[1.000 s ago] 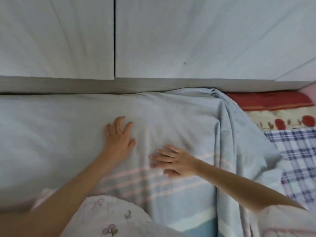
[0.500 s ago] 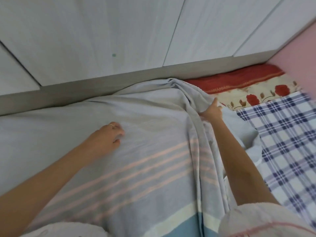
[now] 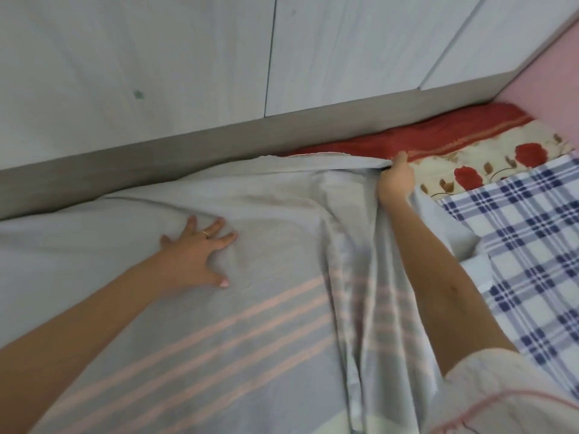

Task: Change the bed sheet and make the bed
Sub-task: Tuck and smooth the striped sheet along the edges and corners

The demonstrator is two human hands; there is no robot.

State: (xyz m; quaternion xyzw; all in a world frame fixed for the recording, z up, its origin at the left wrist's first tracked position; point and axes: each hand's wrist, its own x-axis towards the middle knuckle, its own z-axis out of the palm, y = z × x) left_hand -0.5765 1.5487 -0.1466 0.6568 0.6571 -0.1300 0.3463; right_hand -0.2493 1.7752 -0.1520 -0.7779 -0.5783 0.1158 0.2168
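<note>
Starting nearest us: a pale sleeve (image 3: 501, 399) w/ pink trim sits at bottom right, on the R arm. Both bare forearms reach fwd over the grey-blue sheet (image 3: 175, 349), which covers the left and middle of the bed. Three pink stripes run diagonally across it close to us.

The L hand (image 3: 195, 255) lies palm down on the sheet, fingers spread and fairly straight, pressing the cloth flat; it holds nothing. A ring (image 3: 205, 234) shows on one finger. To its right the sheet bunches into long folds running alongside the R forearm.

Farther on, the R hand (image 3: 396, 180) grips the sheet's far edge, fingers curled round the cloth. That edge runs leftward from the hand, close to the back of the bed.

Right of the R arm a blue-and-white plaid cloth (image 3: 532, 270) lies uncovered, w/ the sheet's loose side resting on its near edge. Beyond it we see a cream floral fabric (image 3: 507, 170) w/ red flowers, then a red fabric (image 3: 445, 133) at the back.

A grey ledge (image 3: 156, 161) runs along the bed's far side, and white wood-grain panels (image 3: 141, 57) rise above it. Pink wall (image 3: 554, 64) at top right.
</note>
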